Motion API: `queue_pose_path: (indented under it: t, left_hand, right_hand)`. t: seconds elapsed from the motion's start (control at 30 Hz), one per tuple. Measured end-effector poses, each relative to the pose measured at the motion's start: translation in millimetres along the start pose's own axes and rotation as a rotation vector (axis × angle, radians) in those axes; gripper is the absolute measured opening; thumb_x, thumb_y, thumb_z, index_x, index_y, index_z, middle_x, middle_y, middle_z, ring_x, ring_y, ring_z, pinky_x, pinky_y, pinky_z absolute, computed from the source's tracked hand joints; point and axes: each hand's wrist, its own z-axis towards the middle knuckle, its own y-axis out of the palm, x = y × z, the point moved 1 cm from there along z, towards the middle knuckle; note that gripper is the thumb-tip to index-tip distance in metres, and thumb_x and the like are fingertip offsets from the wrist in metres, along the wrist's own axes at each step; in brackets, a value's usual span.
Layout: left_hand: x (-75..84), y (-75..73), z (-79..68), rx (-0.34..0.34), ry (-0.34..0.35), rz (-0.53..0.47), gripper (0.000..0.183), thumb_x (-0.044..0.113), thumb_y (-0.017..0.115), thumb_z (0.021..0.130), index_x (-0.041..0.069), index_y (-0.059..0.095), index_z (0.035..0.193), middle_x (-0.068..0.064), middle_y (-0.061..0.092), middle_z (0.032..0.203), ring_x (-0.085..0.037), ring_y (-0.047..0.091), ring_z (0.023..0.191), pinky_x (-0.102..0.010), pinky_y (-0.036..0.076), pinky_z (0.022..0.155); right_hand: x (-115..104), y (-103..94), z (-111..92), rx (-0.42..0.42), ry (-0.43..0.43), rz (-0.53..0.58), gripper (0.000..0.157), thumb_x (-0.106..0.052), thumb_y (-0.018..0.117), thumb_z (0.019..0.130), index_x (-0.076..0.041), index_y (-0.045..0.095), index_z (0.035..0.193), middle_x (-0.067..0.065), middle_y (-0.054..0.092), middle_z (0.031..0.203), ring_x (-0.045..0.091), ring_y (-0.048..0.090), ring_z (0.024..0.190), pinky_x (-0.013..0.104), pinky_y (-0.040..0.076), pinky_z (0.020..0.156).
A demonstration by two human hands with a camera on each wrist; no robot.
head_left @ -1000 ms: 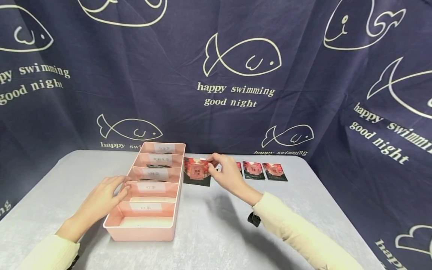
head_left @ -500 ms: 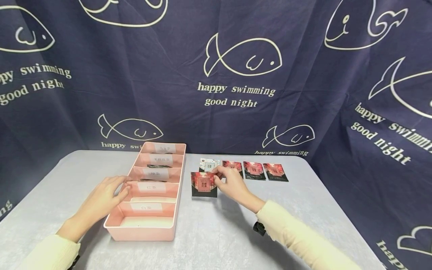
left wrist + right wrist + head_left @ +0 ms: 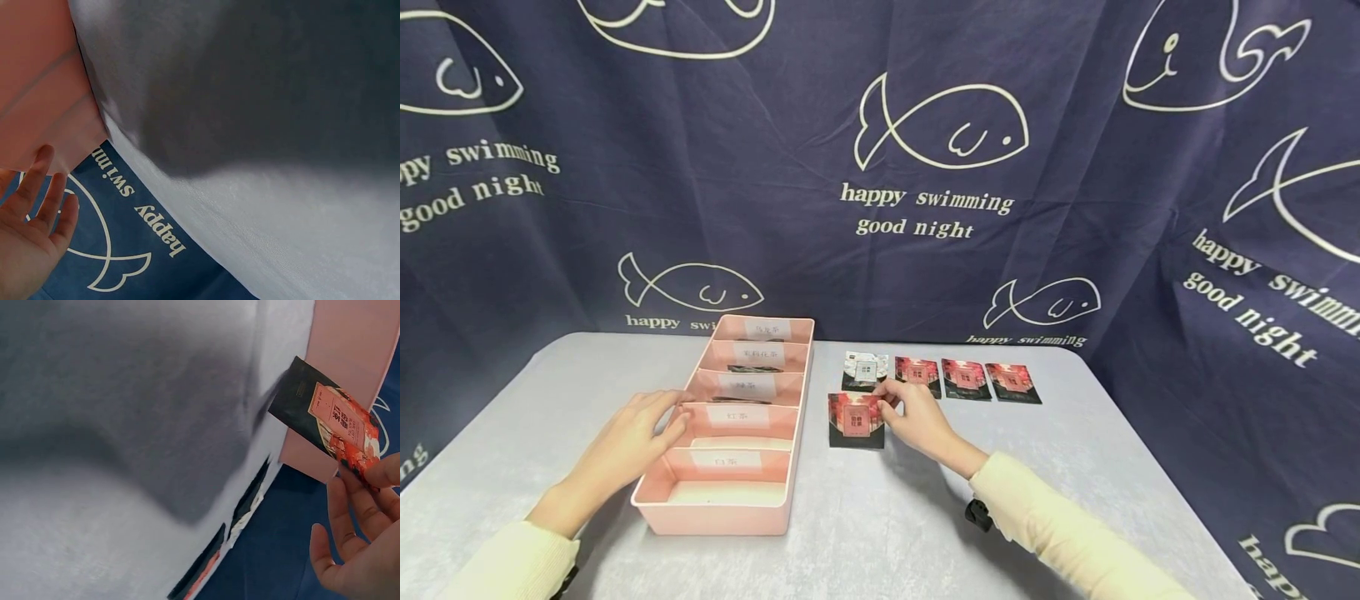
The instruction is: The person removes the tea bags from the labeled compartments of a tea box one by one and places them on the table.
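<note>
My right hand [image 3: 925,429] pinches a red-and-black tea sachet [image 3: 856,421] by its upper right corner, between thumb and fingers. In the right wrist view the sachet [image 3: 328,415] is tilted above the table, its pink label facing the camera. My left hand [image 3: 625,442] rests at the left rim of a long pink divided box [image 3: 718,521]. The left wrist view shows its fingers [image 3: 44,162] loosely extended against the box wall. White labels with Chinese characters mark the box's several compartments; dark sachet edges show in the farther ones.
Right of the box, a white-and-black sachet [image 3: 865,367] and three red-and-black sachets, one of them the rightmost sachet [image 3: 1013,382], lie in a row near the table's back edge. A dark blue fish-print curtain [image 3: 805,225] hangs behind the grey table [image 3: 865,533].
The pinched sachet has moved from beside the box's right wall toward the front and slightly right, uncovering the white sachet. My left hand has stayed on the box.
</note>
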Motion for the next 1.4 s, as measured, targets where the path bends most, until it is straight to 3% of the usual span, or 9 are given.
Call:
queue_pose_path:
  t: [0.2, 0.43, 0.6, 0.77, 1.13, 1.4]
  left_hand:
    - [-1.0, 0.8, 0.0, 0.0, -0.003, -0.002, 0.025, 0.023, 0.058, 0.087, 0.009, 0.061, 0.108, -0.014, 0.064, 0.107, -0.036, 0.054, 0.102, -0.052, 0.042, 0.086]
    - [-0.9, 0.2, -0.2, 0.004, 0.003, -0.012, 0.025, 0.023, 0.058, 0.087, 0.008, 0.061, 0.108, -0.015, 0.064, 0.107, -0.037, 0.054, 0.103, -0.052, 0.041, 0.088]
    - [-0.3, -0.9, -0.2, 0.002, 0.007, -0.012, 0.025, 0.022, 0.058, 0.087, 0.008, 0.06, 0.108, -0.015, 0.064, 0.106, -0.037, 0.054, 0.103, -0.052, 0.042, 0.087]
    - [-0.1, -1.1, -0.2, 0.001, 0.01, -0.013, 0.024, 0.021, 0.058, 0.087, 0.008, 0.061, 0.108, -0.014, 0.064, 0.105, -0.037, 0.054, 0.102, -0.052, 0.042, 0.087]
    - [-0.4, -1.4, -0.2, -0.001, 0.008, -0.015, 0.025, 0.021, 0.058, 0.087, 0.008, 0.06, 0.108, -0.014, 0.064, 0.106, -0.037, 0.054, 0.102, -0.053, 0.042, 0.086]
    - [-0.7, -0.1, -0.4, -0.01, -0.002, -0.014, 0.025, 0.023, 0.057, 0.088, 0.007, 0.06, 0.107, -0.015, 0.064, 0.106, -0.037, 0.054, 0.103, -0.052, 0.042, 0.088]
  right_hand:
    - [6, 4.3, 1, 0.001, 0.039, 0.009, 0.013, -0.002, 0.06, 0.08, -0.007, 0.064, 0.091, 0.0, 0.064, 0.072, 0.01, 0.055, 0.063, 0.038, 0.052, 0.066]
    - [12, 10.1, 4, 0.017, 0.066, -0.069, 0.022, -0.004, 0.066, 0.075, -0.009, 0.063, 0.097, -0.001, 0.064, 0.077, 0.01, 0.058, 0.071, 0.021, 0.047, 0.066]
    - [15, 13.8, 5, 0.013, 0.078, -0.096, 0.028, -0.004, 0.068, 0.074, -0.009, 0.061, 0.101, -0.002, 0.063, 0.079, 0.013, 0.058, 0.074, 0.028, 0.047, 0.071]
    - [20, 17.4, 8, 0.001, 0.087, -0.113, 0.033, -0.002, 0.068, 0.073, -0.009, 0.059, 0.104, -0.001, 0.062, 0.079, 0.017, 0.058, 0.074, 0.026, 0.047, 0.069]
    - [31, 24.6, 13, -0.057, 0.153, -0.119, 0.031, -0.002, 0.068, 0.074, -0.006, 0.058, 0.104, 0.003, 0.063, 0.082, 0.016, 0.06, 0.075, 0.033, 0.05, 0.074]
    - [34, 26.1, 13, -0.07, 0.188, -0.194, 0.033, -0.003, 0.069, 0.073, -0.009, 0.059, 0.104, 0.001, 0.063, 0.081, 0.018, 0.058, 0.075, 0.036, 0.049, 0.073]
